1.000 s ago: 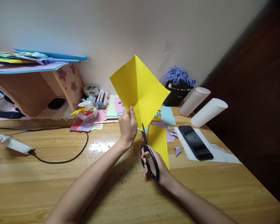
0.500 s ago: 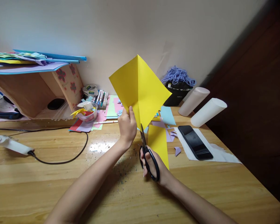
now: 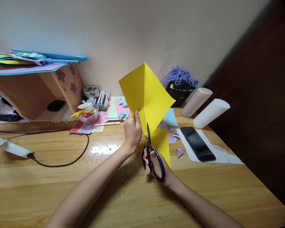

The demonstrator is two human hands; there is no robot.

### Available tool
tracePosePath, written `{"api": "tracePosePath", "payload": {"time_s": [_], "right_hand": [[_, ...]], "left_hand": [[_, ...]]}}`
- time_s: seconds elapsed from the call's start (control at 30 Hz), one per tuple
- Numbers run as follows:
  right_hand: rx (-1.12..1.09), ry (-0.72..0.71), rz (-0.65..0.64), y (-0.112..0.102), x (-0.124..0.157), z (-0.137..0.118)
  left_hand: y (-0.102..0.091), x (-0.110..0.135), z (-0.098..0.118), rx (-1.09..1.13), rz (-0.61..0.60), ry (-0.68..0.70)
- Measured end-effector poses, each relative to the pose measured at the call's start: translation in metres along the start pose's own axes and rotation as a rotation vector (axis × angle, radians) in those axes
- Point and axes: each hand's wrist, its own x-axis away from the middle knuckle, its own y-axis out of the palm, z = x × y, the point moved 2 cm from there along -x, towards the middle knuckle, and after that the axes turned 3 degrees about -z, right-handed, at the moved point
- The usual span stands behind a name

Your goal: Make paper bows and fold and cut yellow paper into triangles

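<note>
My left hand (image 3: pixel 133 131) pinches the lower left edge of a yellow paper sheet (image 3: pixel 156 99), thumb in front. The sheet is held up with a corner on top, and a crease runs down its middle. In my right hand (image 3: pixel 158 164) is a pair of black-handled scissors (image 3: pixel 160 169), its fingers through the loops. The blades point upward at the sheet's bottom corner, one of them in front of the paper along the crease. Behind the scissors, another yellow paper piece (image 3: pixel 163 142) lies on the table.
To the right, a black phone (image 3: pixel 197 144) rests on white paper, with two white rolls (image 3: pixel 211 113) behind. A black pouch (image 3: pixel 178 96) holds blue yarn (image 3: pixel 180 76). Leftward are a scrap bowl (image 3: pixel 88 117), markers (image 3: pixel 102 98), a cardboard box (image 3: pixel 72 84) and a corded white device (image 3: pixel 10 147).
The yellow sheet and my left hand have shifted slightly right and down. The scissors' handles have spread wider, and the blades now overlap the sheet's bottom corner more.
</note>
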Motion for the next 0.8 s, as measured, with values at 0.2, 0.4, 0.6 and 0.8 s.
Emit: {"api": "tracePosePath", "payload": {"time_s": [0.2,0.4,0.6,0.8], "right_hand": [[-0.022,0.026,0.036,0.0008,0.0002,-0.0013],[-0.07,0.059,0.075,0.0019,-0.0004,0.0033],[-0.079,0.091,0.096,0.0019,-0.0016,0.0047],[-0.127,0.058,0.062,0.0033,-0.0031,0.0037]], "left_hand": [[0.0008,-0.0001,-0.0019,-0.003,-0.005,-0.002],[0.001,0.0004,-0.0018,-0.014,-0.016,-0.011],[0.0006,-0.0002,-0.0026,-0.023,-0.005,-0.026],[0.001,0.0007,-0.0021,-0.007,-0.019,-0.035]]}}
